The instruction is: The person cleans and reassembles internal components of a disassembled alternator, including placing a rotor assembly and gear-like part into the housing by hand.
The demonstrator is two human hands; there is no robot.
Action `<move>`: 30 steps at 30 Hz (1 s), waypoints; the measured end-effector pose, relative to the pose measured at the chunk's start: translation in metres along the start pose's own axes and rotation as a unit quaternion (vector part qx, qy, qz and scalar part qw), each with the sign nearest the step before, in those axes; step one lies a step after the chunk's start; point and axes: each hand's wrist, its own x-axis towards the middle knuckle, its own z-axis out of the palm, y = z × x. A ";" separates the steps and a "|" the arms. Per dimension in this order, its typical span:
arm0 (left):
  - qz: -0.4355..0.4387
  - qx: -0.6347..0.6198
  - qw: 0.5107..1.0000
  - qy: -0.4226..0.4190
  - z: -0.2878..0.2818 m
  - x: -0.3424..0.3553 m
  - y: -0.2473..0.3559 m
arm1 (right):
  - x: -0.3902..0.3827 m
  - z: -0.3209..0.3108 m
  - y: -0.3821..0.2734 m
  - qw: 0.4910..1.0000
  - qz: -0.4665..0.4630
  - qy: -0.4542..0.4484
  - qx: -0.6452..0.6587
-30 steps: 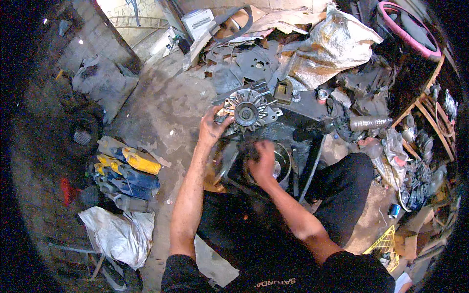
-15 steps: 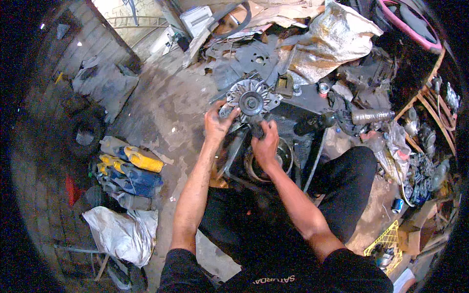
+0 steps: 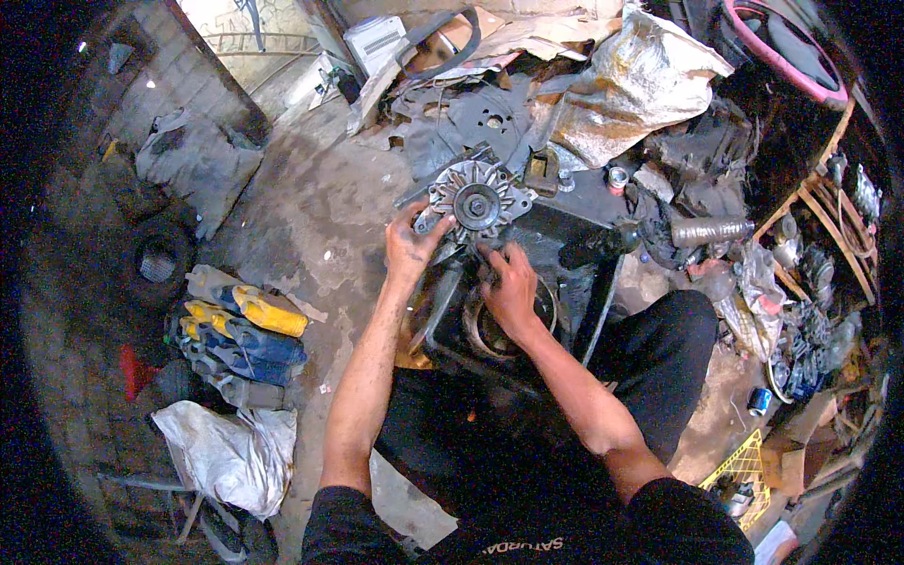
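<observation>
Head view shows the left hand (image 3: 407, 247) gripping the alternator (image 3: 476, 202): its fingers (image 3: 428, 226) are curled on the left edge of the grey finned housing, thumb on top. The alternator stands on the black box (image 3: 565, 250), with its pulley facing up, just beyond both hands. The right hand (image 3: 511, 287) lies just below the alternator, fingers (image 3: 492, 256) bent and close together, tips touching its lower edge; I cannot tell if they pinch something. Under this hand is a metal ring (image 3: 476, 330). Far to the left of the left fingers, blue and yellow bottles (image 3: 247, 330) lie on the floor (image 3: 320, 202). To the right, well apart, lies a grey cylinder (image 3: 711, 229).
</observation>
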 end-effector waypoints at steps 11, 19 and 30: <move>-0.002 0.004 1.000 -0.001 -0.003 -0.001 0.010 | 0.003 0.003 0.001 0.998 0.007 -0.016 -0.058; 0.003 0.009 1.000 0.005 0.001 0.000 0.013 | 0.018 0.016 -0.013 0.995 0.043 0.061 0.071; 0.001 0.021 1.000 0.001 -0.006 0.002 -0.009 | -0.024 0.032 -0.018 0.995 0.047 -0.087 0.026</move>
